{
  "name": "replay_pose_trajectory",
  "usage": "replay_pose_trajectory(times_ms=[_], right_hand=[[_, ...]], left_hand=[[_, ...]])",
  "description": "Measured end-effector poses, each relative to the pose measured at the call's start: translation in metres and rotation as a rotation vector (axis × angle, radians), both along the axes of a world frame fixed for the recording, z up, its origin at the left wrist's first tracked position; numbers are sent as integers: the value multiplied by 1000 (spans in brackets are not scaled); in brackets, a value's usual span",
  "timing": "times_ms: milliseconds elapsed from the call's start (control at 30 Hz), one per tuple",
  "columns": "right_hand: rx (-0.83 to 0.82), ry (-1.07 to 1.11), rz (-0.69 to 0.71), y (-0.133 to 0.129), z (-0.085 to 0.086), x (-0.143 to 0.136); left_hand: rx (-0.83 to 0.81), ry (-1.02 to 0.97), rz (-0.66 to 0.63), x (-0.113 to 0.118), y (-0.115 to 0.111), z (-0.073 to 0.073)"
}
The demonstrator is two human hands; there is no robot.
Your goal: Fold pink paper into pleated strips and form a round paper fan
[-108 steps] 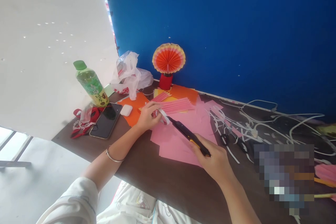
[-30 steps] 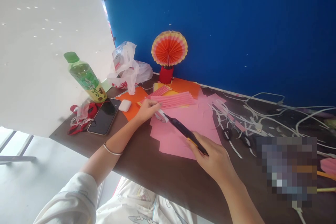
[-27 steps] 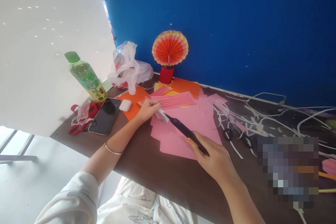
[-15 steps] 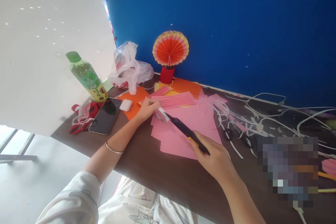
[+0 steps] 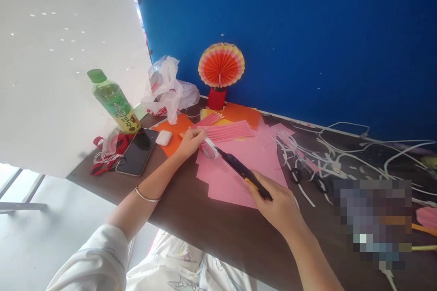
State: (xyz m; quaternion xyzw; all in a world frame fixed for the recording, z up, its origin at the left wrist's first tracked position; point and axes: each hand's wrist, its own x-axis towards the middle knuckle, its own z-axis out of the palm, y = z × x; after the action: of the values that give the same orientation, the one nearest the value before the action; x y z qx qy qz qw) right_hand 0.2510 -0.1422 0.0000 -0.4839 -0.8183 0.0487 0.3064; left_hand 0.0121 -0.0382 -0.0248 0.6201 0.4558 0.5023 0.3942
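My left hand [image 5: 191, 141] is closed in a pinch on a roll of white tape [image 5: 210, 149], which hangs in a loop just right of the fingers. My right hand [image 5: 275, 200] grips black scissors with yellow trim [image 5: 239, 167]. Their narrow tip points up and left and meets the edge of the tape. The finger loops are mostly covered by my palm. Beneath both hands lie pink paper sheets [image 5: 239, 191]. Beyond the left fingers are pleated pink paper strips [image 5: 228, 131], resting on yellow and orange sheets [image 5: 242, 115].
A folded paper fan [image 5: 221, 66] stands on a red base against the blue wall. At left are a green-capped bottle [image 5: 114, 104], a phone [image 5: 137, 151], a white case [image 5: 164, 137] and a plastic bag [image 5: 170, 88]. White strips [image 5: 300, 150] and cables [image 5: 344, 129] cover the right side.
The hands stay almost still. My left fingers and the tape shift very slightly left, and the view tilts a little.
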Motion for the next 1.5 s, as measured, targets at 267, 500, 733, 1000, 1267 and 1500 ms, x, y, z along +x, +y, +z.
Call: replay_pose_trajectory(times_ms=[267, 500, 733, 1000, 1267, 1500], right_hand=[[-10, -6, 23, 0, 3, -3], [5, -15, 25, -1, 3, -5], [2, -2, 29, -1, 2, -5], [30, -7, 26, 0, -1, -3], [55, -21, 2, 1, -2, 0], [47, -19, 11, 0, -1, -2]], left_hand=[[64, 111, 41, 5, -10, 9], [-30, 37, 4, 3, -5, 6], [-51, -6, 7, 1, -3, 4], [-109, -139, 40, 0, -1, 1], [-57, -125, 39, 6, -1, -2], [-8, 8, 14, 8, -8, 7]])
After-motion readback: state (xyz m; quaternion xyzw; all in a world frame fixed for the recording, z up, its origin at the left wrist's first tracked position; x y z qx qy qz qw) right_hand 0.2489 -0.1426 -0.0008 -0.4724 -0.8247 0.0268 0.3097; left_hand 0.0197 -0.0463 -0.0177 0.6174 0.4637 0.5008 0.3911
